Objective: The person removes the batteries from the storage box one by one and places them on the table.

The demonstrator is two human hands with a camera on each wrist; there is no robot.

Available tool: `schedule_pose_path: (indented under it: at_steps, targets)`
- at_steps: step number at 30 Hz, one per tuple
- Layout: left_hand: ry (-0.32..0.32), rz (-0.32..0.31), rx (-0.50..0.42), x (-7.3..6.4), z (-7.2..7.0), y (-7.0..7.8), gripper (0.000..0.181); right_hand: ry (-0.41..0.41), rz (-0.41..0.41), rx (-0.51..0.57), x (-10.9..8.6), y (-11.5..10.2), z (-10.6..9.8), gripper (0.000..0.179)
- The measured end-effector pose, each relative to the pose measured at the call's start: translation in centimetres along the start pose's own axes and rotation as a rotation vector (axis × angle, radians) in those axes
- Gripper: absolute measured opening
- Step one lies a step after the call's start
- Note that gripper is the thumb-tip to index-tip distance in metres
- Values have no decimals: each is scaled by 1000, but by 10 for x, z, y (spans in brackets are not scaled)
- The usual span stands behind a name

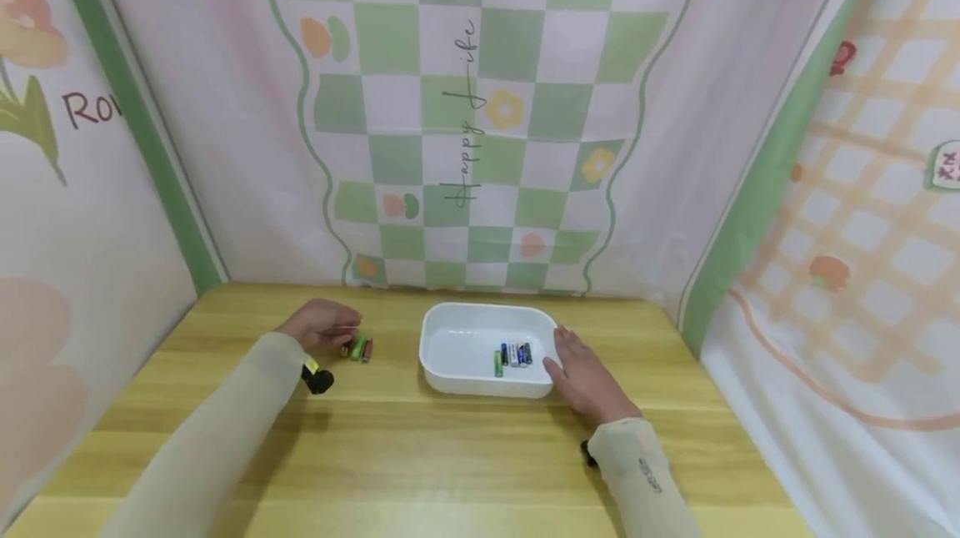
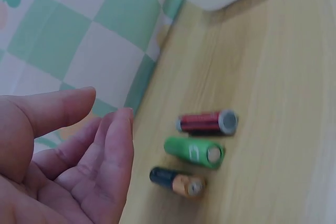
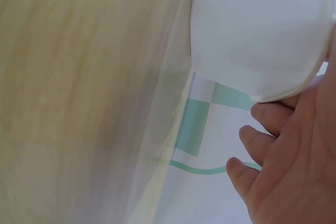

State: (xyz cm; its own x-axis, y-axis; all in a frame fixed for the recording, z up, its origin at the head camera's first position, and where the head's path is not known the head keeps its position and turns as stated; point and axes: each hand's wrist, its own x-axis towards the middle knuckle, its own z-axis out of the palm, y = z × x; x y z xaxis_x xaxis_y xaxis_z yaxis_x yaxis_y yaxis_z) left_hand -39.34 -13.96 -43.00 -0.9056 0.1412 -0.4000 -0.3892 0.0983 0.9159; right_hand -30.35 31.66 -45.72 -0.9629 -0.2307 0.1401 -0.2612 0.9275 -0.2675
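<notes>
Three batteries (image 2: 193, 152) lie toward the far edge of the tabletop (image 1: 420, 463), just beside the left hand (image 1: 322, 325) — loosely bent, empty — while the straight-fingered right hand (image 1: 588, 375) touches the white tray (image 1: 487, 386).

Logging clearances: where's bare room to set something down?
Bare table: between the sleeves; between the white tray and three loose batteries. The tray's left half is bare. Crowded: the left hand by those batteries; the right hand and more batteries at the tray's right.
</notes>
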Motion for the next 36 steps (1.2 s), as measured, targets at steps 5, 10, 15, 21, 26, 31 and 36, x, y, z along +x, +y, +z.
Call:
schedule_pose_path:
  at_steps: [5,10,15,21,26,31,36]
  targets:
    - [-38,18,-43,3,11,6,36,39,-34,-25,0,2,1,68]
    - [-96,19,-82,4,25,12,40,63,-76,-98,-1,2,2,71]
    - [-159,51,-43,3,41,22,47,87,-101,-144,-2,-1,1,69]
    - [-181,67,-43,2,63,33,38,80,-78,-182,-4,-4,0,69]
    - [-226,73,-44,1,76,38,36,77,-82,-191,-3,-3,0,70]
    - [-285,68,-30,2,88,41,41,78,-82,-190,-3,-2,1,69]
    - [-284,59,-29,5,100,41,38,93,-87,-189,-2,-1,3,69]
